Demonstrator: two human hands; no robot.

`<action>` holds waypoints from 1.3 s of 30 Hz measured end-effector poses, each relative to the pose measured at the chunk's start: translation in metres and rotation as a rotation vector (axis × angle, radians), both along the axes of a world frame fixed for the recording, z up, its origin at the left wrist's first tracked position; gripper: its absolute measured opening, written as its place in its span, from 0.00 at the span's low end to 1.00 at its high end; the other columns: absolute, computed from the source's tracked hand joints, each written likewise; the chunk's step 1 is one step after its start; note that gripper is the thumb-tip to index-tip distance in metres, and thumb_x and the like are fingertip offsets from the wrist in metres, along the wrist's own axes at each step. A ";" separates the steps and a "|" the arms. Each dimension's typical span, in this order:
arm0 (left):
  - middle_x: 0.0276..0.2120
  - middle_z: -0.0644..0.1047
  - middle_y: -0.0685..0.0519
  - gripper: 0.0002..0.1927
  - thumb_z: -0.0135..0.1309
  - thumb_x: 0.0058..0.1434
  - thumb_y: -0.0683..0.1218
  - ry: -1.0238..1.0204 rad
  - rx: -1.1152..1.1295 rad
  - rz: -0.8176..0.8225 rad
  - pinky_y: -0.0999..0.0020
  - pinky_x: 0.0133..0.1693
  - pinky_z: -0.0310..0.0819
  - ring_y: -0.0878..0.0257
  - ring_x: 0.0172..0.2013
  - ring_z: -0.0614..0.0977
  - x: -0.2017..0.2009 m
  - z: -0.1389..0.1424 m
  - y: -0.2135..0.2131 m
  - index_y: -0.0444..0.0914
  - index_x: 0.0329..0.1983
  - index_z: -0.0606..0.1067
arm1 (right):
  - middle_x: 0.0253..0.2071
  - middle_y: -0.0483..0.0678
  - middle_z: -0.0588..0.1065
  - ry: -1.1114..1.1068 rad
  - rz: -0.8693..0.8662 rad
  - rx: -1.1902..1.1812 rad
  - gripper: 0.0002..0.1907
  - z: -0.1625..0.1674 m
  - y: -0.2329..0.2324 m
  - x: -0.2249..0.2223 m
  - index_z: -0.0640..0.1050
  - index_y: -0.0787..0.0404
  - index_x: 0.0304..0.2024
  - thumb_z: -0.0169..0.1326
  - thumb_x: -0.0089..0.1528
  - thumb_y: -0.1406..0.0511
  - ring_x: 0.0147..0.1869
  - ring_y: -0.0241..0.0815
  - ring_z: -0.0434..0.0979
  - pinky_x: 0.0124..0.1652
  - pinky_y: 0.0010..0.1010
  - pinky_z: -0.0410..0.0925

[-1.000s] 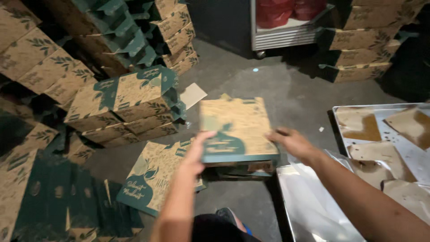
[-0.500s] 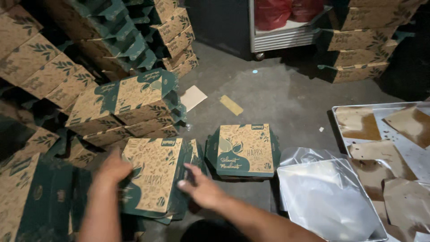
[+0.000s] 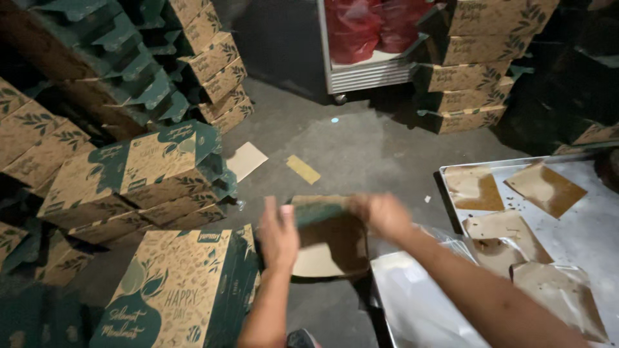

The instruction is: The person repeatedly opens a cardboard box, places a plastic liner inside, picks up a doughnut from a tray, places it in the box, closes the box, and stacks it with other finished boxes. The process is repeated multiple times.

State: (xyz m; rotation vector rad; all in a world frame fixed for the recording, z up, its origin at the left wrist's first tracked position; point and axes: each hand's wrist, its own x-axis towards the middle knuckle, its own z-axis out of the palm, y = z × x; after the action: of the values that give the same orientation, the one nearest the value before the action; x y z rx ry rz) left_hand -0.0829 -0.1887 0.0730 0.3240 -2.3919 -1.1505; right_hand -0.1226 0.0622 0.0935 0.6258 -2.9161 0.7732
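Both of my hands hold a flat brown and green cardboard box (image 3: 329,235) low over the concrete floor, its plain brown inside facing me. My left hand (image 3: 278,233) presses against its left side with the fingers up. At the box's upper right edge my right hand (image 3: 382,214) grips it, blurred by motion. A pile of flat printed boxes (image 3: 177,293) in the same green and brown lies just left of my left arm.
Stacks of folded green and brown boxes (image 3: 138,177) fill the left side, with more stacks (image 3: 474,71) at the back right. A metal tray (image 3: 583,212) with brown paper sheets lies at the right, clear plastic bags (image 3: 419,299) beside it. A wheeled rack (image 3: 371,61) holds red bags.
My hands left the pile of flat boxes at lower left and moved right to the box in the middle, which is now lifted and turned brown side up.
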 end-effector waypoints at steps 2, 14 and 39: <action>0.69 0.63 0.35 0.40 0.43 0.68 0.66 -0.091 0.103 -0.006 0.50 0.68 0.52 0.39 0.69 0.63 0.001 -0.003 -0.019 0.42 0.77 0.54 | 0.41 0.56 0.81 0.041 -0.073 -0.124 0.11 0.045 0.020 -0.020 0.80 0.57 0.45 0.55 0.65 0.59 0.43 0.56 0.80 0.43 0.44 0.73; 0.61 0.77 0.42 0.26 0.41 0.66 0.50 -0.385 0.371 -0.372 0.61 0.62 0.64 0.51 0.61 0.77 0.013 0.012 -0.028 0.38 0.65 0.73 | 0.62 0.60 0.73 0.768 -0.261 0.311 0.50 0.143 0.076 -0.037 0.64 0.52 0.71 0.62 0.47 0.48 0.62 0.61 0.74 0.54 0.54 0.66; 0.55 0.81 0.41 0.30 0.53 0.55 0.44 -0.690 -0.234 -0.286 0.54 0.59 0.73 0.42 0.58 0.80 0.005 -0.072 -0.016 0.44 0.64 0.73 | 0.62 0.63 0.72 -0.781 -0.163 -0.088 0.37 -0.104 0.146 0.119 0.69 0.57 0.67 0.51 0.61 0.46 0.64 0.64 0.72 0.59 0.55 0.68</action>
State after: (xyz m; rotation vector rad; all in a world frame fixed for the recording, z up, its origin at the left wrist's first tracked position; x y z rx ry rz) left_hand -0.0782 -0.2049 0.0008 0.3483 -3.2325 -0.9576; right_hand -0.0041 0.2080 -0.0102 0.0594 -3.5006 1.3643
